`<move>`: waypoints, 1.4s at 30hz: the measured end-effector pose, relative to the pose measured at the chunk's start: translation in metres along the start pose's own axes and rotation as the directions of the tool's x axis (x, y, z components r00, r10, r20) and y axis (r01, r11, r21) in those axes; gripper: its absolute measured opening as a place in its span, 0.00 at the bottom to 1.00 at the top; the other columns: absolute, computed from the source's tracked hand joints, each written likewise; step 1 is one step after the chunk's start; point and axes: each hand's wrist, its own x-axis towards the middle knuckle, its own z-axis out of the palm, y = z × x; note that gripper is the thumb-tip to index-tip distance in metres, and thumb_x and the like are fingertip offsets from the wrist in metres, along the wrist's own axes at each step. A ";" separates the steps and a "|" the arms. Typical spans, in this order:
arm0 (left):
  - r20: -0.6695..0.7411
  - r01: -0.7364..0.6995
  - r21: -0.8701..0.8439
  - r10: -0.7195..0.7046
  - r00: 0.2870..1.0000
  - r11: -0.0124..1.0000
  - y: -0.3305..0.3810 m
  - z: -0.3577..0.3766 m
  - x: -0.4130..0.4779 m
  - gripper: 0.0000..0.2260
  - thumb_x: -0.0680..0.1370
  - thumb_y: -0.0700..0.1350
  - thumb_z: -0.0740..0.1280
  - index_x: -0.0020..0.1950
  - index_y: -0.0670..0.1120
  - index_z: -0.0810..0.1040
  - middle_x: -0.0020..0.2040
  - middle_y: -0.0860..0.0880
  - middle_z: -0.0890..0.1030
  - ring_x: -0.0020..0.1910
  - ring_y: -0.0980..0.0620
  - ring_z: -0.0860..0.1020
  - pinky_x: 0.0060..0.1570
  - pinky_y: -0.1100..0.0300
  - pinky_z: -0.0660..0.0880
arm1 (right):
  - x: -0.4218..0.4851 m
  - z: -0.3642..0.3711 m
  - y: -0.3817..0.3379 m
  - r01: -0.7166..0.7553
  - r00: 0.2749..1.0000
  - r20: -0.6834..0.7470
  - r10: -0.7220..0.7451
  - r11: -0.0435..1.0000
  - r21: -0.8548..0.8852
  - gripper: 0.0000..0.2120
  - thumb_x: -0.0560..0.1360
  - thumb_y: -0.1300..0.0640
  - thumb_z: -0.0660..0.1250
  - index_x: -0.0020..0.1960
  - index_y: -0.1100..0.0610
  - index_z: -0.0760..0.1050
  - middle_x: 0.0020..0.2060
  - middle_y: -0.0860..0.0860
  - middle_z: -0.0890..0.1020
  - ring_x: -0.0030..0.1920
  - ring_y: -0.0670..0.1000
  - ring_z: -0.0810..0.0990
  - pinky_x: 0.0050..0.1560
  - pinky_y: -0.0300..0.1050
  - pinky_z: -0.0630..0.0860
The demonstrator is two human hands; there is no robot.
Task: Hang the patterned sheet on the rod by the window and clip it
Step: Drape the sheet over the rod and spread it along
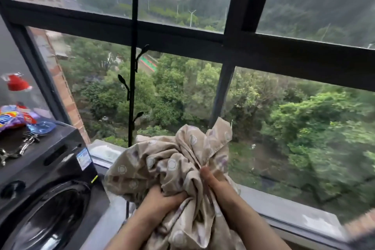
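Left of the dark-framed window (233, 46) stands the black front-loading washing machine (50, 178). Before the window we hold the bunched beige patterned sheet (154, 160), left hand (162, 199) and right hand (215, 184) both clenched in its folds. We judge it best to find one hem and shake it flat before lifting; no rod shows. The crumpled purple packet (12, 121) and the machine's white sticker (83, 158) are too blurred to read.
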 end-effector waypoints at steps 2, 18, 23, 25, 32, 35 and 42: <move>0.016 0.019 0.019 -0.019 1.000 1.000 -0.016 0.035 0.019 0.26 0.58 0.53 0.77 0.52 0.43 0.84 0.49 0.50 0.86 0.52 0.56 0.82 0.49 0.65 0.76 | 0.004 -0.038 0.015 -0.049 0.999 0.008 0.049 0.998 0.031 0.18 0.73 0.49 0.72 0.59 0.56 0.78 0.50 0.52 0.86 0.51 0.50 0.85 0.49 0.42 0.81; 0.183 0.331 0.145 -0.354 0.917 0.933 -0.315 0.187 0.203 0.23 0.62 0.35 0.80 0.55 0.46 0.81 0.46 0.53 0.86 0.47 0.59 0.83 0.43 0.63 0.78 | 0.128 -0.274 0.292 -0.199 0.834 -0.401 0.378 0.885 0.421 0.10 0.74 0.66 0.68 0.55 0.66 0.80 0.46 0.63 0.85 0.44 0.60 0.85 0.48 0.54 0.81; 0.116 0.416 0.271 -0.459 0.881 0.868 -0.369 0.192 0.224 0.20 0.62 0.42 0.76 0.53 0.47 0.81 0.46 0.50 0.86 0.48 0.53 0.83 0.50 0.54 0.81 | 0.145 -0.305 0.313 -0.132 0.811 -0.466 0.355 0.886 0.445 0.14 0.73 0.69 0.68 0.58 0.65 0.79 0.50 0.66 0.83 0.51 0.65 0.83 0.57 0.66 0.77; 0.090 0.494 0.226 -0.523 0.847 0.839 -0.370 0.191 0.227 0.17 0.63 0.37 0.70 0.52 0.45 0.80 0.42 0.47 0.85 0.43 0.48 0.83 0.46 0.52 0.81 | 0.149 -0.314 0.307 -0.105 0.818 -0.468 0.334 0.887 0.449 0.15 0.71 0.69 0.69 0.58 0.66 0.79 0.50 0.67 0.83 0.51 0.66 0.83 0.57 0.67 0.76; 0.147 0.382 0.294 -0.436 0.888 0.876 -0.290 0.193 0.228 0.30 0.69 0.45 0.74 0.70 0.51 0.68 0.59 0.59 0.72 0.55 0.62 0.72 0.47 0.66 0.71 | 0.130 -0.317 0.242 -0.047 0.898 -0.405 0.173 0.952 0.303 0.17 0.65 0.70 0.70 0.54 0.67 0.80 0.46 0.65 0.84 0.47 0.62 0.85 0.50 0.54 0.80; 0.283 0.074 0.311 -0.166 0.945 0.948 -0.232 0.225 0.214 0.37 0.67 0.45 0.77 0.67 0.67 0.62 0.58 0.70 0.73 0.55 0.75 0.73 0.52 0.72 0.73 | 0.124 -0.307 0.204 0.072 0.928 -0.370 0.039 0.957 0.280 0.20 0.67 0.63 0.76 0.58 0.64 0.79 0.49 0.63 0.85 0.50 0.61 0.84 0.52 0.55 0.80; 0.023 0.069 0.005 -0.069 0.997 0.998 -0.133 0.248 0.194 0.10 0.77 0.37 0.68 0.41 0.50 0.83 0.35 0.53 0.85 0.42 0.56 0.84 0.34 0.67 0.77 | 0.099 -0.302 0.103 0.162 0.945 -0.321 -0.058 0.937 0.309 0.38 0.51 0.43 0.84 0.55 0.60 0.82 0.53 0.61 0.84 0.53 0.58 0.84 0.55 0.54 0.80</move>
